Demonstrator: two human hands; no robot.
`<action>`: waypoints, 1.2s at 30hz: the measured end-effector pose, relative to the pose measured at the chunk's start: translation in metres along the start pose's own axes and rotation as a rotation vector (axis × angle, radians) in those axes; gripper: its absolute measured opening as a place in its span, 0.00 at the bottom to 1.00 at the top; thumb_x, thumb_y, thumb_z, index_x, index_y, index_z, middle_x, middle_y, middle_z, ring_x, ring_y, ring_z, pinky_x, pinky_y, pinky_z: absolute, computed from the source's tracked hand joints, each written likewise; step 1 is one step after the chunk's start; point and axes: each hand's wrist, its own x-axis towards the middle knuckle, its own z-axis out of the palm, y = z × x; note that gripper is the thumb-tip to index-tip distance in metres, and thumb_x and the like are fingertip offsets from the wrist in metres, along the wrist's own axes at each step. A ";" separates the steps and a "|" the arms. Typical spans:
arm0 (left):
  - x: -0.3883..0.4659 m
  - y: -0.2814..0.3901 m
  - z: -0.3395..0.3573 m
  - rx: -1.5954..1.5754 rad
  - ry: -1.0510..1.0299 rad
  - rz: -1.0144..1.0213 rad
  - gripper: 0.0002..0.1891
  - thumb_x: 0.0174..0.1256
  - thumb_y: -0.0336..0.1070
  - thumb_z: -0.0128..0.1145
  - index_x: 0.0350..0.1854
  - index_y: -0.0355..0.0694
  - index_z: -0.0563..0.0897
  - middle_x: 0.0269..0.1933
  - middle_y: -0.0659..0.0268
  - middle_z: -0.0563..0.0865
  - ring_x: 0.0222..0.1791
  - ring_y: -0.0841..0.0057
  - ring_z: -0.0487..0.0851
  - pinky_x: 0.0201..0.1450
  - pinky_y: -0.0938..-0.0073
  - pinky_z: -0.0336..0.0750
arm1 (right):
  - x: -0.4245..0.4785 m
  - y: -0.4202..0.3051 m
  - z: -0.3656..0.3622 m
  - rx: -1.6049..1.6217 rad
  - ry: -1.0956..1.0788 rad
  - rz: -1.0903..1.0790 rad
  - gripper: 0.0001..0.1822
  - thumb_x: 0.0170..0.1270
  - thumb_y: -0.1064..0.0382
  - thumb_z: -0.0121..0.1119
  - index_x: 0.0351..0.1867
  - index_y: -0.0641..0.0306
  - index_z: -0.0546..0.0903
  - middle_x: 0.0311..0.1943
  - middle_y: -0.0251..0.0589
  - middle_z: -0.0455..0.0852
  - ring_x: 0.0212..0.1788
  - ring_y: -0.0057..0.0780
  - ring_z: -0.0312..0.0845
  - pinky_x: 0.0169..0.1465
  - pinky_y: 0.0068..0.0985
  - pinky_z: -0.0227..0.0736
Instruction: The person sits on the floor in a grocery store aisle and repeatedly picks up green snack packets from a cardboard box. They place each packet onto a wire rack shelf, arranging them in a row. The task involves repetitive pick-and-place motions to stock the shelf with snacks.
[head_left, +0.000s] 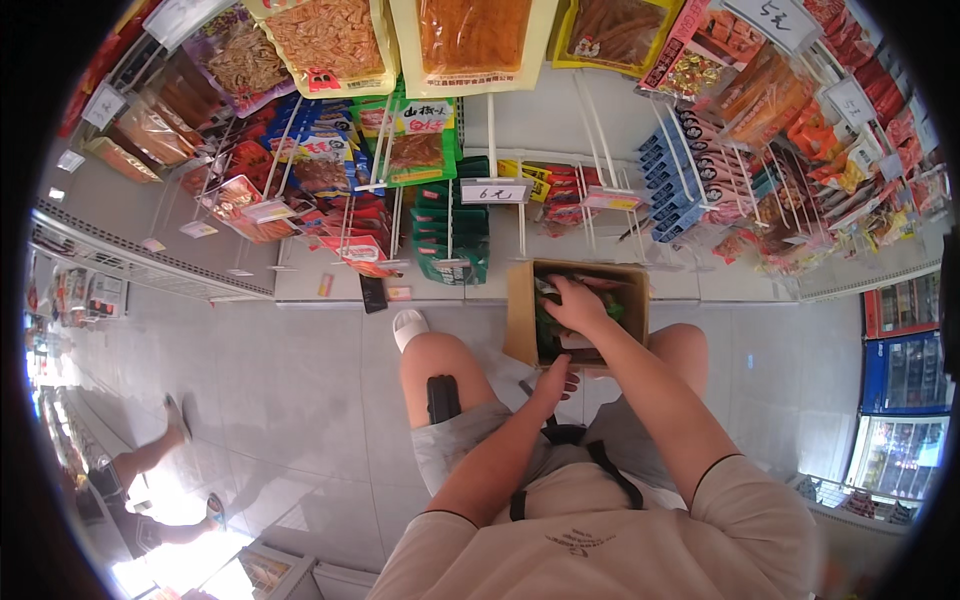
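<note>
An open cardboard box (517, 315) stands upright between my knees, against the foot of a shelf unit. Inside it lie packaged snack bags (616, 309), some green, mostly in shadow. My right hand (577, 306) reaches into the box over these bags, thumb and forefinger apart. Whether its other fingers grip a bag is hidden. At the box's near edge is my left hand (555, 384), its upper fingertip at the rim and the other fingers loosely spread below, with nothing seen in them.
Snack packets (450, 232) hang on wire hooks (491, 139) ahead, with a handwritten price tag (495, 192). A dark phone-like object (373, 294) leans at the shelf base (315, 289). Another person's legs (142, 461) show at the left. A black device (442, 399) rests on my left thigh.
</note>
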 end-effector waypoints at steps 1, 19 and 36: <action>0.000 0.000 0.001 0.011 0.003 0.001 0.32 0.71 0.68 0.45 0.51 0.41 0.85 0.40 0.66 0.87 0.40 0.74 0.83 0.47 0.67 0.75 | -0.002 0.004 0.000 0.102 0.096 -0.035 0.21 0.68 0.54 0.65 0.56 0.63 0.81 0.50 0.53 0.89 0.53 0.48 0.86 0.55 0.40 0.81; 0.002 -0.001 0.001 0.013 -0.020 0.028 0.33 0.68 0.70 0.50 0.47 0.41 0.85 0.38 0.67 0.87 0.35 0.76 0.83 0.41 0.70 0.75 | 0.207 -0.145 -0.032 0.709 0.162 -0.257 0.41 0.70 0.57 0.67 0.79 0.61 0.59 0.72 0.51 0.73 0.66 0.43 0.76 0.66 0.35 0.74; 0.011 -0.010 -0.001 -0.050 -0.029 0.033 0.33 0.68 0.71 0.50 0.46 0.42 0.87 0.34 0.68 0.85 0.32 0.77 0.80 0.38 0.67 0.72 | 0.237 -0.223 -0.021 0.967 0.419 -0.010 0.27 0.66 0.50 0.73 0.52 0.70 0.76 0.33 0.33 0.81 0.34 0.21 0.74 0.37 0.23 0.71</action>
